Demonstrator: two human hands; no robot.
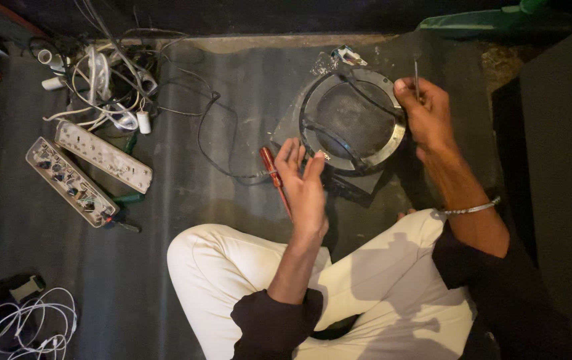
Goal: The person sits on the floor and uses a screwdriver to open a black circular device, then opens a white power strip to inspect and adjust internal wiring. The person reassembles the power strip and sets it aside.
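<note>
dark floor, round frame (356, 120) between hands — touching neither

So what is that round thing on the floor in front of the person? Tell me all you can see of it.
The round metal ring is a flat, shiny hoop on a dark square base, with a dull grey disc inside and thin dark wires crossing it. It lies flat on the grey floor before the person's crossed legs. The right hand, pinching a thin metal rod, rests at its right rim; the open left hand hovers at its lower left.
</note>
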